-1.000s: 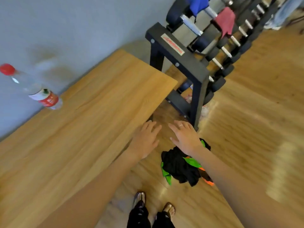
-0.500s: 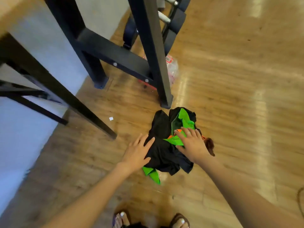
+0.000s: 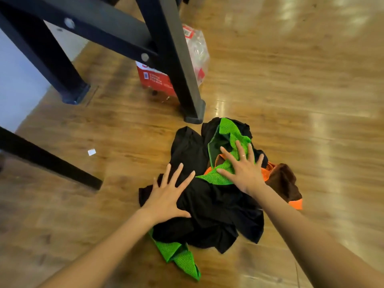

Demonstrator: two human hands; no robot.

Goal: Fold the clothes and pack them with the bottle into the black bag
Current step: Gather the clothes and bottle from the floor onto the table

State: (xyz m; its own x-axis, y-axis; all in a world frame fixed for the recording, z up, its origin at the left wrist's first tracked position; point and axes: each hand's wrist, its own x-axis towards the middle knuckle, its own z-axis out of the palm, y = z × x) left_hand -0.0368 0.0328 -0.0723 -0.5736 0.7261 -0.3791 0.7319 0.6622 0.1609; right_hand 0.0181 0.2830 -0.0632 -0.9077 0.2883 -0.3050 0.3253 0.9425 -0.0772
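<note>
Head view: my left hand [image 3: 168,196] and right hand [image 3: 242,169], fingers spread flat, have now come down onto the clothes [image 3: 212,196] on the floor [image 3: 311,100], so folding can start.

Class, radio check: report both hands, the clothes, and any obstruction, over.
Left hand open, flat on black garment. Right hand open, spread on green mesh piece. Clothes heaped unfolded on wooden floor. Black rack leg stands close behind the heap.
</note>
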